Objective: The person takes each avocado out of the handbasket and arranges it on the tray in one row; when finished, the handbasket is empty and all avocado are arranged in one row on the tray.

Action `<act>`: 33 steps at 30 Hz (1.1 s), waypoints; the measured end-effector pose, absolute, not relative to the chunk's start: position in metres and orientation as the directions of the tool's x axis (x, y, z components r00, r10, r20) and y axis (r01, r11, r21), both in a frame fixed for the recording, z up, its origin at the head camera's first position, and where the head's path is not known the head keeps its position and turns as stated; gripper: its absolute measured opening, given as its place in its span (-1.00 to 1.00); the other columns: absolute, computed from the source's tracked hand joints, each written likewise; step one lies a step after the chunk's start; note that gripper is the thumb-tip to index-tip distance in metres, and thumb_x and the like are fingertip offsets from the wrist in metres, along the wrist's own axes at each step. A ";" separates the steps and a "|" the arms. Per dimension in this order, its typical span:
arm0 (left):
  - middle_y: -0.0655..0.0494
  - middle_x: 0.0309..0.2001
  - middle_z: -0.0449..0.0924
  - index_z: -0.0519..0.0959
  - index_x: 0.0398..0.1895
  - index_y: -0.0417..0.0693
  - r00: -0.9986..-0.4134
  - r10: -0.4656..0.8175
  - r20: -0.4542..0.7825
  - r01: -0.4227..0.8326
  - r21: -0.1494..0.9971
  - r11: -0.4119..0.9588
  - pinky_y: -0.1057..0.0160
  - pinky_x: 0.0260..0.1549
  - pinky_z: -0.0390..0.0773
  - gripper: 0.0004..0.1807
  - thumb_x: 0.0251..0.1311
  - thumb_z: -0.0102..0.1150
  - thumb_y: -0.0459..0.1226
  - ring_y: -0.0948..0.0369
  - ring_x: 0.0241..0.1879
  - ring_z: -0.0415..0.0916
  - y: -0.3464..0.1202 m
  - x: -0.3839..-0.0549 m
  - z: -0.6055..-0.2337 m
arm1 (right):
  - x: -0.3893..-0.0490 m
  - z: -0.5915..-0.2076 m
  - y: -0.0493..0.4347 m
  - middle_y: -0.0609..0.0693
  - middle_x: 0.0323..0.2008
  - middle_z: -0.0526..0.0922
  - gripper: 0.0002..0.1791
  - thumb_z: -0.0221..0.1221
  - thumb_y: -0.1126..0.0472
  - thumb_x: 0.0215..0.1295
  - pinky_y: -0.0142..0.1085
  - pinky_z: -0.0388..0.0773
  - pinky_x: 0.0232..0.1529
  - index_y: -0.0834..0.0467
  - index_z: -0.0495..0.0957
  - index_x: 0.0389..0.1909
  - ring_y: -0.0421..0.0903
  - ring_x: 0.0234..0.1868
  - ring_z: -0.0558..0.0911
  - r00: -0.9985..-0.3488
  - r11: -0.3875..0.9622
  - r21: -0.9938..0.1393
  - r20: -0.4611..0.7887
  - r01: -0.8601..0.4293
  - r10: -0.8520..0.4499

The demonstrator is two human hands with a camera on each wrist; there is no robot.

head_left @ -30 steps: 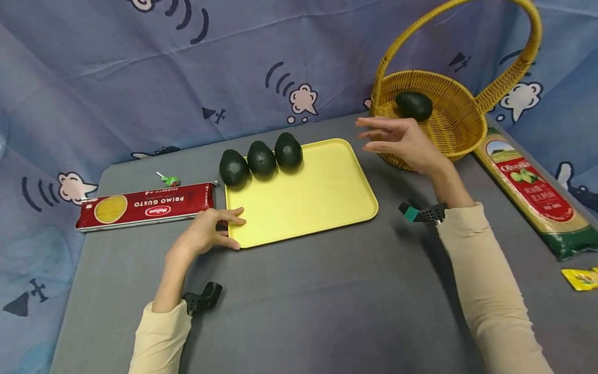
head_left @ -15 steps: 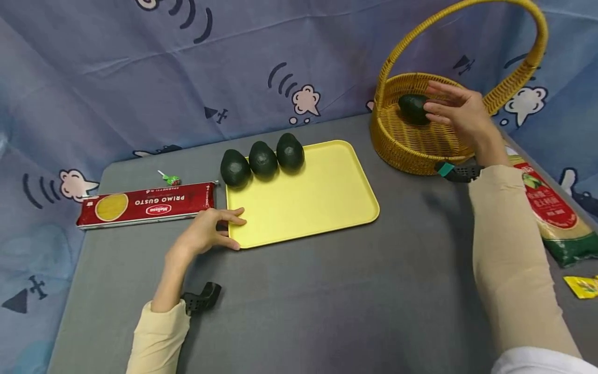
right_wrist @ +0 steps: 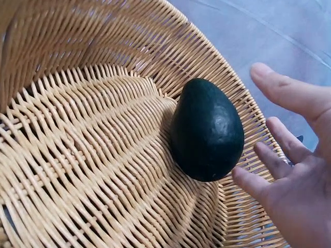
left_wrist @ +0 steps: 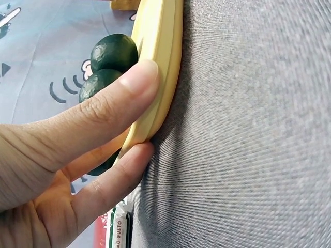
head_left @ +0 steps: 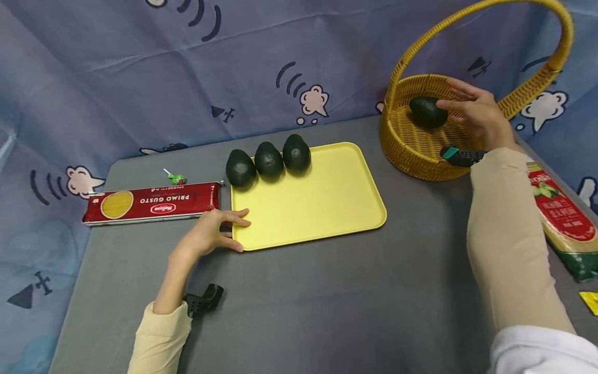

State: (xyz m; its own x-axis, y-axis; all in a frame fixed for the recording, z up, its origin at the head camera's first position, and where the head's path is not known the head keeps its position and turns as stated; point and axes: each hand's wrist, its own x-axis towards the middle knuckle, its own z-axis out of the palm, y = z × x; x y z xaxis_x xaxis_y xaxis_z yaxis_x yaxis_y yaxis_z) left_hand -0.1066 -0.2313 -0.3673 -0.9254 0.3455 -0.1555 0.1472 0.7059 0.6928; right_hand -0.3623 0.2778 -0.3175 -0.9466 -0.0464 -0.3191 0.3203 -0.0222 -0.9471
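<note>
A dark green avocado (head_left: 427, 112) lies in the yellow wicker basket (head_left: 413, 165) at the back right. Over the basket, my right hand (head_left: 481, 114) reaches toward that avocado. Its thumb and fingers are spread apart beside the fruit in the right wrist view (right_wrist: 297, 170), not wrapped round it. My left hand (head_left: 207, 234) holds the near left corner of a yellow tray (head_left: 313, 208), thumb and fingers at its rim. Three more avocados (head_left: 269, 161) stand in a row at the tray's far left edge; they are partly hidden behind the thumb in the left wrist view.
A red spaghetti pack (head_left: 154, 203) lies left of the tray, with a green lollipop (head_left: 176, 178) behind it. To the right are a large pasta bag (head_left: 562, 218), partly covered by the right arm, and a yellow wrapper (head_left: 590, 300). The basket's tall handle (head_left: 432, 31) arches overhead.
My right hand has moved right from beside the basket to inside it, close to the avocado. My left hand stays at the tray corner. The view has shifted slightly.
</note>
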 end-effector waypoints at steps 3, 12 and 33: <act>-0.21 0.21 0.44 0.62 -0.01 -0.35 -0.925 0.351 -0.147 0.157 0.693 0.704 0.10 -0.13 0.60 -0.45 -0.19 0.51 -0.38 -0.12 0.23 0.36 -0.232 -0.107 -0.368 | -0.366 -0.320 0.278 -0.37 0.47 -0.05 -0.15 0.29 0.33 0.18 -0.09 -0.35 0.42 -0.27 0.18 0.42 -0.34 0.47 -0.17 -0.939 0.011 -0.944 -0.330 0.331 -0.095; -0.20 0.20 0.46 0.62 -0.01 -0.33 -0.927 0.348 -0.142 0.170 0.669 0.723 0.14 -0.17 0.59 -0.44 -0.20 0.52 -0.37 -0.10 0.20 0.39 -0.231 -0.107 -0.365 | -0.362 -0.322 0.295 -0.24 0.45 0.10 -0.17 0.28 0.31 0.20 -0.20 -0.09 0.41 -0.19 0.18 0.44 -0.31 0.32 0.27 -0.924 -0.021 -0.931 -0.360 0.365 -0.130; -0.19 0.18 0.48 0.64 -0.03 -0.32 -0.929 0.352 -0.112 0.193 0.666 0.720 0.13 -0.15 0.58 -0.44 -0.23 0.54 -0.38 -0.08 0.18 0.42 -0.231 -0.107 -0.368 | -0.364 -0.331 0.274 -0.31 -0.11 0.52 -0.22 0.30 0.27 0.17 -0.43 0.56 -0.47 -0.20 0.26 0.40 -0.28 -0.29 0.54 -0.865 -0.067 -0.872 -0.489 0.484 0.118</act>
